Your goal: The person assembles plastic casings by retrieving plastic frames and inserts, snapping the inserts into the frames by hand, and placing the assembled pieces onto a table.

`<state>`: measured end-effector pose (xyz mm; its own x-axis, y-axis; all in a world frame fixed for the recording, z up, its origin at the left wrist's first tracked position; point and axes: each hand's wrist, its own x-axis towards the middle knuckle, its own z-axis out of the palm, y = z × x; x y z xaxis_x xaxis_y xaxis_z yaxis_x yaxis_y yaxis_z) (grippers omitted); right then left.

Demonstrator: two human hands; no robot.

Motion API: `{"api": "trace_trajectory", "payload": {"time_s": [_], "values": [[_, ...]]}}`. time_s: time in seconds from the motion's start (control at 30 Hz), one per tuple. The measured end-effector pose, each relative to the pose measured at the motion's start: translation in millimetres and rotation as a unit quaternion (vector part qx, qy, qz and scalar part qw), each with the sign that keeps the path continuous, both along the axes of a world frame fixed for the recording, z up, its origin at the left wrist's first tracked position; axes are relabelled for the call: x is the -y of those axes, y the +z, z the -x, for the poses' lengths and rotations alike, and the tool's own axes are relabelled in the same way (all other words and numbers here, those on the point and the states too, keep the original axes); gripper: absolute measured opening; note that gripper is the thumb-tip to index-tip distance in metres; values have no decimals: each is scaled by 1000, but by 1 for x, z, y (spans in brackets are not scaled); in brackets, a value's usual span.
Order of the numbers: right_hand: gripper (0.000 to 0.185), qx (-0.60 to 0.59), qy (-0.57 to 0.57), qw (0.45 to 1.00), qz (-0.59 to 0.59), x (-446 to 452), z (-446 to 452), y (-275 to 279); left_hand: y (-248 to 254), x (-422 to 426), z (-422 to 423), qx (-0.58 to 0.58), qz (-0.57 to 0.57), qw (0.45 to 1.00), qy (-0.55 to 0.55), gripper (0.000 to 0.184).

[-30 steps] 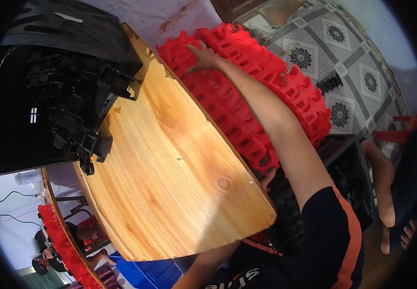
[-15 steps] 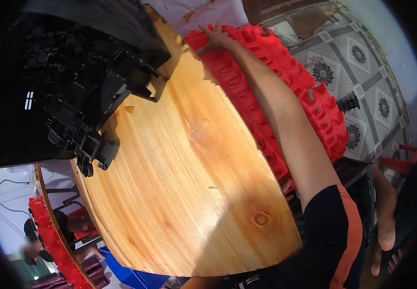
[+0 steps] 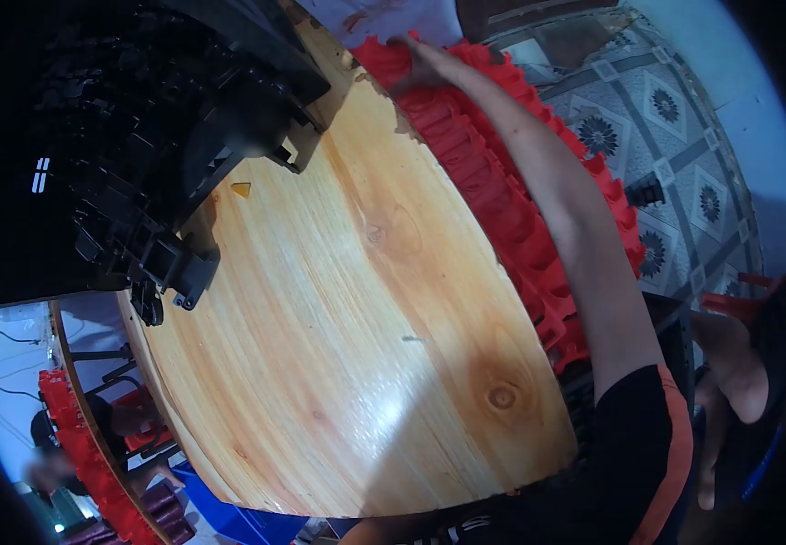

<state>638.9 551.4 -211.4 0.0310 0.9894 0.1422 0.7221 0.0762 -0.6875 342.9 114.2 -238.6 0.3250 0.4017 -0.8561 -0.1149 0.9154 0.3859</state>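
My right hand (image 3: 425, 68) reaches up to the far end of a red moulded plastic tray (image 3: 525, 232), its thumb and fingers around the tray's edge. Rows of cup-like hollows cover the tray, which stands tilted along the right side of the wooden table (image 3: 320, 300). My right forearm passes in front of part of it. At the bottom edge a bit of my left forearm shows, while the left hand itself is hidden below the tabletop.
A heap of black plastic parts (image 3: 161, 245) lies at the table's left, with a small yellow piece (image 3: 241, 190) beside it. A black part (image 3: 645, 193) sits on the tiled floor (image 3: 684, 136). Another person's bare limb (image 3: 729, 354) is at right; someone else sits at lower left near a blue crate (image 3: 229, 509).
The red tray has tipped, showing more of its hollowed side, with my right hand still at its far end. Fingers seen by the tray's near end are now out of sight. The picture has darkened.
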Motion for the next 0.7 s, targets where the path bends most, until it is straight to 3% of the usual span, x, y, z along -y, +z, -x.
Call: {"api": "trace_trajectory", "payload": {"time_s": [0.03,0.1,0.13,0.17,0.23,0.27,0.3,0.5,0.57,0.67,0.7], "values": [[119,9,-4,1000,3,15,-6,18,2,2,-5,10,-4,1000,-8,85],[101,-14,-63,996,-63,43,-23,61,8,7,-16,31,-20,999,-27,86],[116,-37,-56,997,-45,59,-37,88,12,10,-25,45,-32,998,-41,87],[116,-22,-62,997,-47,77,-51,118,17,15,-34,59,-46,996,-57,87],[89,-31,-130,988,-78,125,-65,186,29,28,-54,95,-75,989,-89,88],[89,-79,-130,985,-76,147,-74,217,37,36,-67,116,-94,983,-108,88],[93,-8,-153,979,-136,154,-101,228,49,44,-78,136,-114,976,-129,89],[98,138,-275,933,-187,280,-153,382,162,85,-99,242,-165,940,-178,86],[91,30,-292,947,-129,334,-133,435,191,100,-89,270,-176,932,-166,85],[84,19,-290,933,-210,373,-152,469,229,111,-52,201,-340,891,-222,86],[84,13,-277,937,-212,386,-131,478,243,108,-34,224,-362,883,-197,82]]}}
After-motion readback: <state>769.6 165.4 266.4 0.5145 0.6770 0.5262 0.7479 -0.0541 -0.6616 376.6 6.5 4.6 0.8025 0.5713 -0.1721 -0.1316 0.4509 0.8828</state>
